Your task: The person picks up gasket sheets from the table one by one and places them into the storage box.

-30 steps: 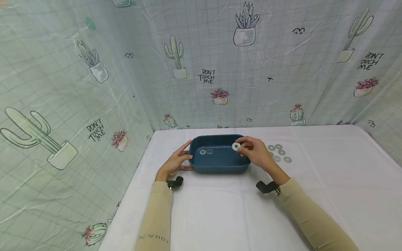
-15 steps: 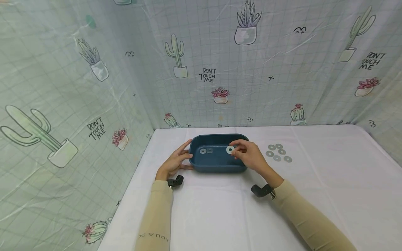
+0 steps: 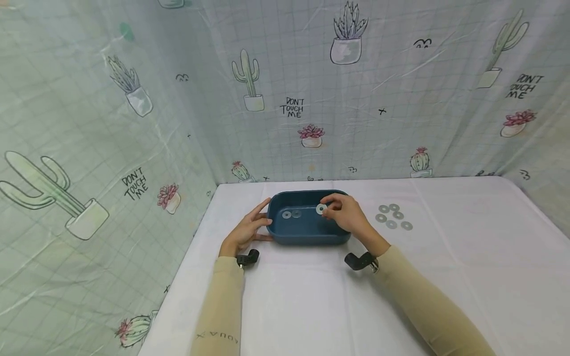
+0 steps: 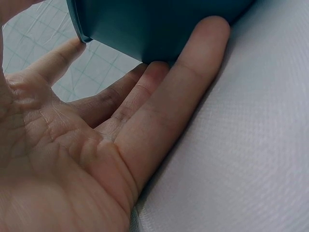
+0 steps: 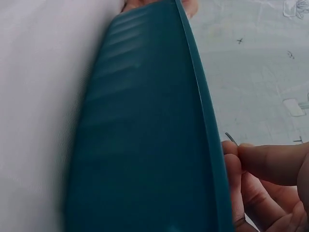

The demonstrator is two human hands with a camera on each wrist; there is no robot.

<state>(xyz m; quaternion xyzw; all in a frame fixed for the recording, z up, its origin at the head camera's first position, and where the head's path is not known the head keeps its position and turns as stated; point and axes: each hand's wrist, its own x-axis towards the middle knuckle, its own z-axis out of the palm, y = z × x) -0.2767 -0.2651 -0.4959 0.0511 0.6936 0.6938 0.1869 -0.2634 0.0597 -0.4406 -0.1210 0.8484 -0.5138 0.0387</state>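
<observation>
A blue-green rectangular tray stands on the white cloth. My left hand holds its left end, with a fingertip at the rim; in the left wrist view, spread fingers touch the outer wall. My right hand is over the tray's right side and pinches a flat metal washer between thumb and fingertips. In the right wrist view, the washer shows edge-on above the rim, apart from it. Two more washers lie inside toward the left. The right hand hides part of the right end.
Several loose washers lie flat on the white tablecloth to the right of the tray. Cactus-printed sheets hang behind and to the left of the table. A black camera sits on the right wrist, another on the left.
My right hand has moved left with the pinched washer, from the tray's right end further in over it. The left hand and the tray stay in place.
</observation>
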